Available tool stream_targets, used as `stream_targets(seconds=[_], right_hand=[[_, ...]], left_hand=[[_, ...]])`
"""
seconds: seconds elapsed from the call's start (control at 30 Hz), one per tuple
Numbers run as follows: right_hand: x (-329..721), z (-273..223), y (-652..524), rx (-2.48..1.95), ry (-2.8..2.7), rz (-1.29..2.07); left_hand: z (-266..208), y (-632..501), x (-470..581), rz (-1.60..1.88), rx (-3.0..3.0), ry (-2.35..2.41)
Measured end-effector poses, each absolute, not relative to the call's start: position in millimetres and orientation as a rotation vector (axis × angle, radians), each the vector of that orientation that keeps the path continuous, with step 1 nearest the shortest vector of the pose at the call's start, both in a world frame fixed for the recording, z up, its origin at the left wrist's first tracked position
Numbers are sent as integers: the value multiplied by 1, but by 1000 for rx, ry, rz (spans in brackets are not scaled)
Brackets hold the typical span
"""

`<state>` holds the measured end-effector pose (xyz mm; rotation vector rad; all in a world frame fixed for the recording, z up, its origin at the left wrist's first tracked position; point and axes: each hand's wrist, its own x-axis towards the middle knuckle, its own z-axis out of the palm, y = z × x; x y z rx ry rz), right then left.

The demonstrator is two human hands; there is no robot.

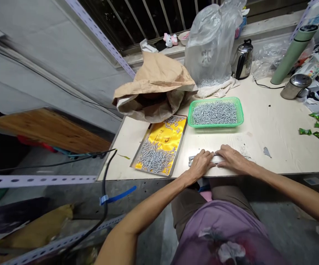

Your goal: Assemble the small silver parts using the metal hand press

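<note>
Evidently the work is under way at the front edge of the worktop (275, 117), where a narrow metal strip (217, 159) lies between the person's two hands. The left hand (201, 164) is closed over the strip towards its left end, and the right hand (231, 159) pinches it with bent fingers just beside; the fingertips hide what, if anything, has been fitted. I judge this piece to be partway through handling, not yet set aside, but how many are finished cannot be told. Plenty of loose stock remains: a green basket (240, 115) behind the hands is spread with small silvery screws (214, 113), and a shallow tray (179, 145) to its left, lined with yellow cloth (161, 137), carries a heap of screws near its front and a smaller scatter at the back. Beyond the tray, a brown paper sack (162, 73) gapes forward, its contents too dark to make out. A clear plastic bag (206, 48) beside it has small metallic pieces at the bottom.
</note>
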<state>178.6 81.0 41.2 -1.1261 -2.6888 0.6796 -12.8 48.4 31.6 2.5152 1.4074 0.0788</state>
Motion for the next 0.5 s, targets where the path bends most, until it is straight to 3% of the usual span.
stream_targets(seconds=[0.23,0.5], right_hand=[[173,59,104,-1082,-2723,469],[89,74,75,-419,-3111,363]], left_hand=[[2,-7,7,503,2563,1467],[-18,-17,11,317,2406,1368]])
